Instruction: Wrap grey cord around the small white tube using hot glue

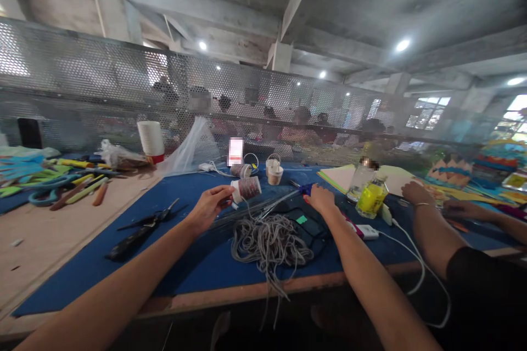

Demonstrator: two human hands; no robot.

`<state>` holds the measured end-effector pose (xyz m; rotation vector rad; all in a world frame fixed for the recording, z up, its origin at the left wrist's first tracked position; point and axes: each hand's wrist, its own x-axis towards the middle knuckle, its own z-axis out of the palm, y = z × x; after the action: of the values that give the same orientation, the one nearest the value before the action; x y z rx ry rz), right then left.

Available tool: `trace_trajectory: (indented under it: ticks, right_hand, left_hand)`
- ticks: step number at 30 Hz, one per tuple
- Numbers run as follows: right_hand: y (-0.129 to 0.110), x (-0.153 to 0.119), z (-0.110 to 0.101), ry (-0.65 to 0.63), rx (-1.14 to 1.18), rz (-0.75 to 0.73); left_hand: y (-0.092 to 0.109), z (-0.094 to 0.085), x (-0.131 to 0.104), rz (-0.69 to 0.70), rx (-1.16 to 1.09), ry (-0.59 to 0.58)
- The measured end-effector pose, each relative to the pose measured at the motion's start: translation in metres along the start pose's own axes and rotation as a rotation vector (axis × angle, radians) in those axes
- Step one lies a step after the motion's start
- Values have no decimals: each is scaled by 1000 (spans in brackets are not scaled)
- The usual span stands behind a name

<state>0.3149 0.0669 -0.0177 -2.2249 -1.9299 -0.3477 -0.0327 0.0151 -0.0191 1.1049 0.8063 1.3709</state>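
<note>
My left hand (212,205) pinches the rim of a white paper cup (246,189), tipped on its side and partly wrapped in grey and reddish cord. My right hand (321,198) has its fingers curled at a dark blue handled tool (305,189); its exact kind is unclear. Clear thin sticks (275,204) lie between my hands. A loose heap of grey cord (269,244) lies below them, its ends hanging over the table edge. Behind the held cup are another cord-wrapped cup (241,170) and a small pale basket-like cup (274,171).
Black pliers-like tools (144,230) lie left on the blue mat (173,274). Farther left are scissors (53,189) and stacked paper cups (150,140). A yellow bottle (371,197) and white charger (368,232) with cable stand right, near a co-worker's arm (432,230). A mesh screen (102,77) rises behind.
</note>
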Motion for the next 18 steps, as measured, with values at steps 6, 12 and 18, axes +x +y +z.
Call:
trace_trajectory:
  ticks: [6,12,18]
  right_hand:
    - [0,3,1,-12,22,5]
    - [-3,7,9,33,92,9]
    - [-6,10,10,145,225,73]
  left_hand:
    - [0,1,1,-20,5,-20]
    - [-2,0,1,-19,-15,-6]
    - [-2,1,0,-23,-42,-3]
